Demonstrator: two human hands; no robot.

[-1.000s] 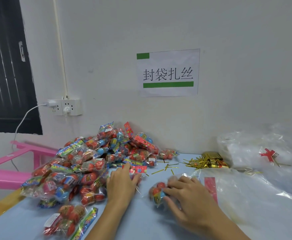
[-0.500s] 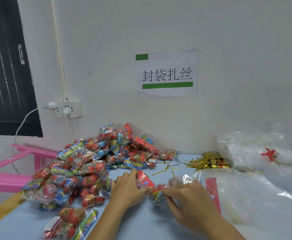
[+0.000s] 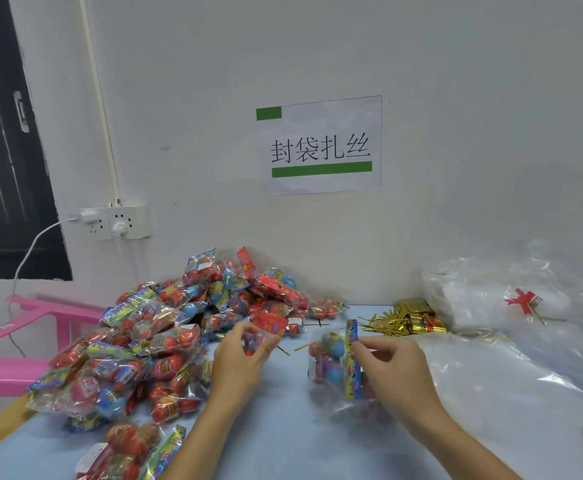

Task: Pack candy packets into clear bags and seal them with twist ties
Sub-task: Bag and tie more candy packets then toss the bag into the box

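Fingers of the right hand (image 3: 392, 367) pinch the upper edge of a candy packet (image 3: 338, 367), a firm grip that holds it upright above the tabletop (image 3: 283, 441), its blue header strip standing on end beside the thumb. The packet shows blue and purple sweets through clear wrap, though motion blurs it. Just to its left, the left hand (image 3: 238, 358) curls its fingertips round a second, smaller packet (image 3: 257, 339), also blurred, lifted near the front edge of the candy pile (image 3: 165, 341). That pile of red and blue packets spreads along the tabletop's left side up to the wall. Beyond the right hand lies a heap of gold twist ties (image 3: 404, 320), and clear bags (image 3: 511, 362) cover the right side.
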